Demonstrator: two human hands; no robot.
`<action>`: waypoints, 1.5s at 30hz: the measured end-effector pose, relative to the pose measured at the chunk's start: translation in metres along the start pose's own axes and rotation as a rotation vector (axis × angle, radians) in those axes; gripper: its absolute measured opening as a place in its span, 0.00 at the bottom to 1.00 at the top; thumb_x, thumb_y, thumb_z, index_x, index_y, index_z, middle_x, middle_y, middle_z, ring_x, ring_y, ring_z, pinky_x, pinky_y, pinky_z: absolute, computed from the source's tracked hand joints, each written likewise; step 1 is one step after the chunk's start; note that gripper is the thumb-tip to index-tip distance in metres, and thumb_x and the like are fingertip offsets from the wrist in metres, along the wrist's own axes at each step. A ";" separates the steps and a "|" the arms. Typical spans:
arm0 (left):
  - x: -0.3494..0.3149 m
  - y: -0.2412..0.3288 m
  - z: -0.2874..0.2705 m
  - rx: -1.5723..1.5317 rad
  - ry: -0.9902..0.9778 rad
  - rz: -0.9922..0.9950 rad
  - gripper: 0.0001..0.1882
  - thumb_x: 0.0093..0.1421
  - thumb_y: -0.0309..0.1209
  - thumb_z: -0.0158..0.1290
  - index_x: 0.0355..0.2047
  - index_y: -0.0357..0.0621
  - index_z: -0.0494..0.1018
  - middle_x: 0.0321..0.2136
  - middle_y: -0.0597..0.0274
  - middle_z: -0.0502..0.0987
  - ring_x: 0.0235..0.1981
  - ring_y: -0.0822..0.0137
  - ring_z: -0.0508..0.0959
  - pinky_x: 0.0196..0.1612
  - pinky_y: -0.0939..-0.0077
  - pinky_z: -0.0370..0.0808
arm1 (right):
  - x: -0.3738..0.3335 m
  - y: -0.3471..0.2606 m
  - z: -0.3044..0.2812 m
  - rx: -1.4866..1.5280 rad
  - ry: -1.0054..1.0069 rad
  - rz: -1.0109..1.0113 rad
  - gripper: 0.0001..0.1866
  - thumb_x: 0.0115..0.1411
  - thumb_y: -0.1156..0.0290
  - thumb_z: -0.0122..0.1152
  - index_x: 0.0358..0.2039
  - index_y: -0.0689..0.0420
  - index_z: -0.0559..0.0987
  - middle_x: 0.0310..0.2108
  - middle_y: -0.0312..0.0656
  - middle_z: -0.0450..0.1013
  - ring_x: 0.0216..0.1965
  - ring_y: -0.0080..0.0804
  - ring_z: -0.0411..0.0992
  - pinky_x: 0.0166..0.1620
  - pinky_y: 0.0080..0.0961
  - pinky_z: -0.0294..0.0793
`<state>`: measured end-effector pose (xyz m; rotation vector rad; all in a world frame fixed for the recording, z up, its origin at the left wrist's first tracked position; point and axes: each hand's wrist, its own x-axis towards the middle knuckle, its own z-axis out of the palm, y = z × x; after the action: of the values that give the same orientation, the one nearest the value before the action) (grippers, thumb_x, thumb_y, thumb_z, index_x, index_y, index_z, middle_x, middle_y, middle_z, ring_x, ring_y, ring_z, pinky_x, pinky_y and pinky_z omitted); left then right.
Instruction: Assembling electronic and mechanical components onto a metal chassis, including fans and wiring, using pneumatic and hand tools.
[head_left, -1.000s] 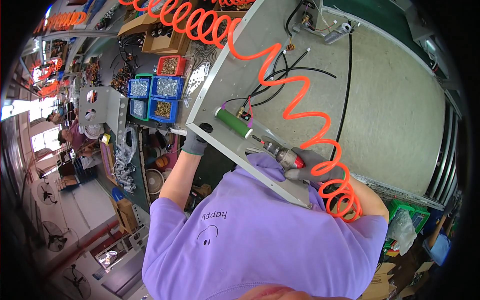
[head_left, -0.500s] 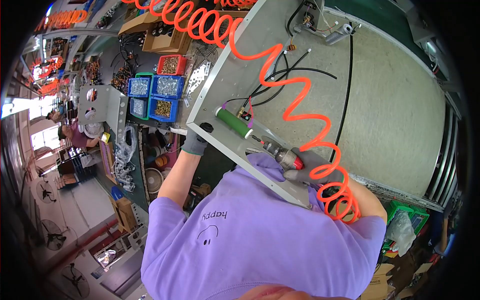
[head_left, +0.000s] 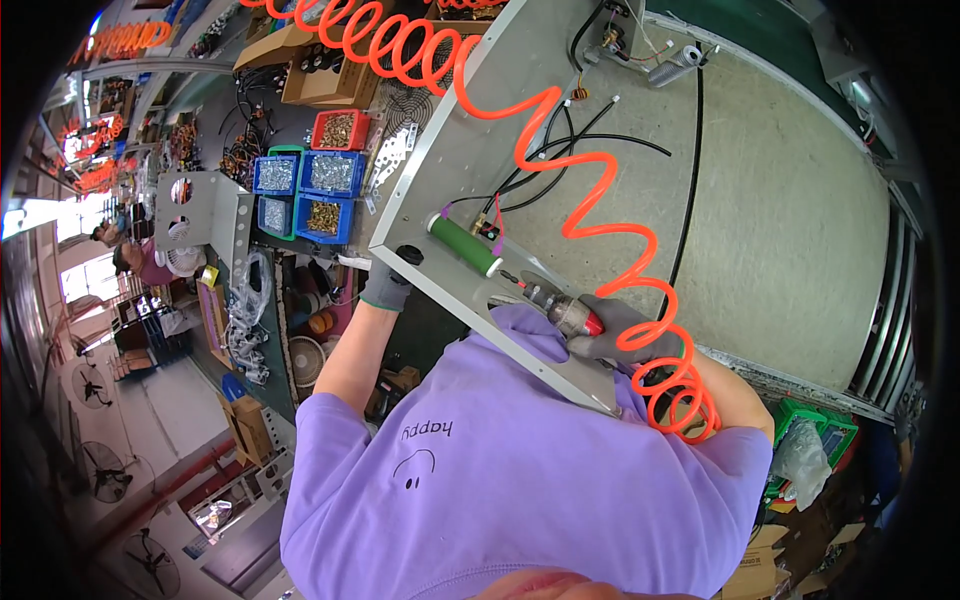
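Note:
My right hand (head_left: 622, 333), in a grey glove, is closed round a power screwdriver (head_left: 566, 311) with a clear body and red end. Its bit points left, close to the white end of a green cylindrical resistor (head_left: 463, 247) with purple-tipped leads. The resistor lies inside a large grey metal casing (head_left: 790, 230), along the near wall. Outside that wall, near the left corner, is my gloved left hand (head_left: 386, 287), its fingers mostly hidden by the wall. Just above it a black round fitting (head_left: 410, 255) sits at the wall.
A coiled orange hose (head_left: 590, 232) crosses over the casing. Black cables (head_left: 560, 150) and a ribbed metal part (head_left: 676, 65) lie inside it. At left stand blue bins (head_left: 325, 218) of small hardware, a red bin (head_left: 340, 130) and a cardboard box (head_left: 325, 85). A person works far left.

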<state>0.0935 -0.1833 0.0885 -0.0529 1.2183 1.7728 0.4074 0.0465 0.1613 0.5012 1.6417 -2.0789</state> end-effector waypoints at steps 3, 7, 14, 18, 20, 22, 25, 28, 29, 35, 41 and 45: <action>-0.002 0.000 -0.001 0.001 0.021 -0.006 0.20 0.63 0.38 0.41 0.52 0.41 0.63 0.46 0.57 0.70 0.45 0.62 0.73 0.48 0.68 0.72 | -0.001 -0.003 0.000 0.004 0.010 -0.007 0.18 0.47 0.64 0.60 0.36 0.60 0.71 0.27 0.39 0.69 0.29 0.26 0.66 0.34 0.26 0.65; -0.005 0.001 0.003 -0.006 0.025 -0.016 0.21 0.63 0.38 0.40 0.52 0.41 0.63 0.46 0.57 0.70 0.45 0.61 0.73 0.48 0.68 0.72 | -0.003 -0.005 0.001 -0.003 0.023 0.001 0.18 0.47 0.64 0.59 0.36 0.60 0.71 0.26 0.39 0.69 0.29 0.26 0.67 0.33 0.26 0.66; -0.004 0.003 0.000 -0.086 -0.147 -0.027 0.22 0.63 0.40 0.38 0.53 0.42 0.63 0.46 0.56 0.70 0.44 0.60 0.73 0.48 0.65 0.73 | -0.001 -0.001 0.003 -0.064 0.056 -0.010 0.17 0.47 0.64 0.59 0.36 0.60 0.71 0.25 0.39 0.69 0.27 0.26 0.67 0.31 0.26 0.66; -0.004 0.003 0.006 -0.114 -0.136 -0.052 0.22 0.63 0.41 0.38 0.53 0.42 0.63 0.47 0.56 0.70 0.45 0.59 0.73 0.48 0.65 0.73 | -0.007 -0.016 0.003 -0.003 0.052 -0.084 0.15 0.47 0.66 0.59 0.33 0.59 0.71 0.22 0.38 0.68 0.24 0.24 0.67 0.28 0.25 0.66; -0.005 0.003 0.005 -0.107 -0.119 -0.049 0.22 0.63 0.41 0.38 0.53 0.42 0.63 0.47 0.56 0.70 0.45 0.59 0.73 0.48 0.65 0.73 | -0.008 -0.021 0.003 -0.004 0.048 -0.073 0.14 0.47 0.67 0.59 0.32 0.59 0.71 0.21 0.37 0.68 0.23 0.23 0.66 0.26 0.24 0.65; -0.003 0.002 0.001 -0.088 -0.150 -0.026 0.22 0.63 0.41 0.38 0.53 0.42 0.63 0.47 0.56 0.70 0.45 0.59 0.73 0.48 0.65 0.73 | -0.007 -0.021 0.004 -0.006 0.043 -0.061 0.12 0.47 0.67 0.58 0.31 0.59 0.71 0.20 0.36 0.67 0.21 0.22 0.66 0.25 0.23 0.65; -0.001 0.003 -0.007 -0.066 -0.246 -0.042 0.22 0.64 0.42 0.39 0.54 0.46 0.62 0.50 0.57 0.68 0.49 0.58 0.69 0.52 0.63 0.68 | -0.006 -0.017 0.005 0.018 0.059 -0.073 0.11 0.47 0.68 0.58 0.30 0.58 0.71 0.19 0.35 0.67 0.19 0.21 0.65 0.23 0.22 0.64; -0.001 0.003 -0.008 -0.058 -0.251 -0.037 0.21 0.64 0.42 0.39 0.54 0.47 0.62 0.49 0.57 0.68 0.48 0.58 0.69 0.52 0.63 0.69 | -0.006 -0.013 0.006 0.038 0.077 -0.112 0.11 0.47 0.68 0.58 0.30 0.58 0.71 0.19 0.35 0.67 0.20 0.21 0.65 0.23 0.22 0.64; -0.001 0.002 -0.007 -0.058 -0.252 -0.038 0.21 0.64 0.42 0.39 0.54 0.47 0.62 0.49 0.57 0.68 0.48 0.58 0.69 0.52 0.63 0.69 | -0.006 -0.013 0.006 0.034 0.076 -0.108 0.11 0.47 0.68 0.58 0.30 0.59 0.71 0.19 0.36 0.67 0.20 0.21 0.65 0.23 0.23 0.64; -0.003 0.003 0.007 0.007 -0.058 -0.009 0.21 0.64 0.41 0.39 0.52 0.42 0.63 0.46 0.56 0.70 0.44 0.61 0.73 0.47 0.68 0.74 | -0.006 -0.016 0.005 0.025 0.076 -0.094 0.11 0.47 0.68 0.58 0.30 0.60 0.71 0.19 0.37 0.68 0.21 0.22 0.66 0.24 0.24 0.65; 0.002 0.001 -0.016 0.100 -0.098 -0.026 0.22 0.64 0.44 0.38 0.54 0.47 0.62 0.49 0.58 0.68 0.48 0.59 0.69 0.51 0.63 0.69 | -0.008 -0.020 0.003 -0.063 0.071 -0.070 0.11 0.47 0.68 0.58 0.29 0.59 0.71 0.19 0.37 0.68 0.20 0.23 0.67 0.24 0.24 0.65; 0.009 -0.002 -0.028 0.037 -0.142 -0.021 0.22 0.63 0.44 0.39 0.54 0.47 0.62 0.49 0.57 0.68 0.48 0.58 0.69 0.52 0.62 0.69 | -0.006 -0.019 0.003 -0.180 0.060 -0.074 0.11 0.47 0.68 0.59 0.29 0.60 0.71 0.18 0.37 0.68 0.19 0.23 0.67 0.23 0.24 0.67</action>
<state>0.0772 -0.1982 0.0686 0.0801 1.1441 1.7049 0.4024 0.0483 0.1808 0.4525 1.8865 -1.9598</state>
